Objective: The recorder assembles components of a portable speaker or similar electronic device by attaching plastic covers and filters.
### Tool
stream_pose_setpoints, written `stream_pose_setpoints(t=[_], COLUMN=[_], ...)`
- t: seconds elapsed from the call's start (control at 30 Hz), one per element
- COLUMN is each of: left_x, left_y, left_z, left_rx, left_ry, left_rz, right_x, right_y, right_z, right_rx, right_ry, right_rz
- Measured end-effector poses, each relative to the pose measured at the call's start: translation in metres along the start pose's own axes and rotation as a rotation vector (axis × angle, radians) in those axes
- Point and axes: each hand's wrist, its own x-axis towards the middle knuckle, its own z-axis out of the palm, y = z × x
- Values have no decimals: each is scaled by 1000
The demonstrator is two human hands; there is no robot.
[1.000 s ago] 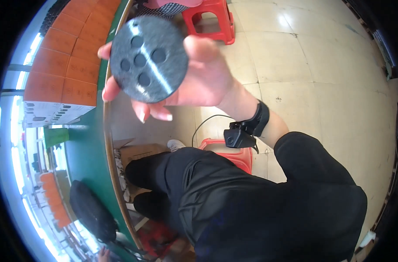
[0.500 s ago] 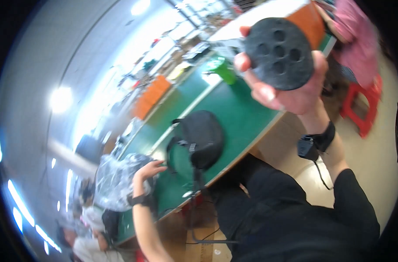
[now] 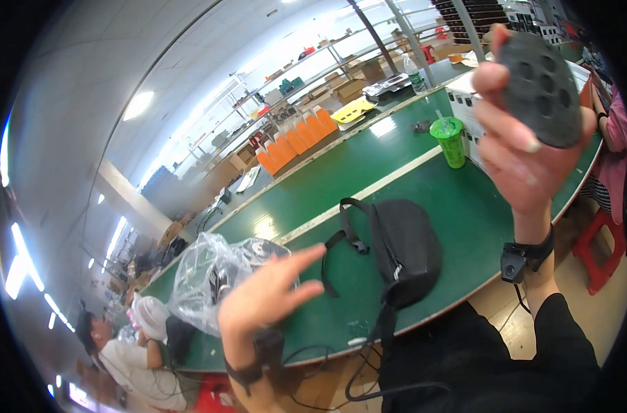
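My right hand is raised at the upper right and grips a round black disc with several round holes in its face. My left hand hovers open, fingers spread and pointing right, above the near edge of the long green table. It is just in front of a crumpled clear plastic bag holding dark parts. A black waist bag with a strap lies on the table between my two hands. Black bands sit on both of my wrists.
A green cup with a straw stands on the table beside white boxes. Orange bins line the far side. Shelving with cartons runs behind. A seated person in white is at lower left; a red stool at right.
The view has swung from the floor and my lap up to the table. My left hand has lifted off the plastic bag and opened. My right hand still holds the disc.
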Motion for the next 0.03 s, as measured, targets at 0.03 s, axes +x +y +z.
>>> stream_pose_setpoints(t=[0.03], left_x=[-4], left_y=[5], left_z=[-1], left_rx=[-1], left_ry=[-81], left_rz=[-19], right_x=[7], right_y=[1], right_z=[-8], right_rx=[-8], right_ry=[3], right_rz=[-6])
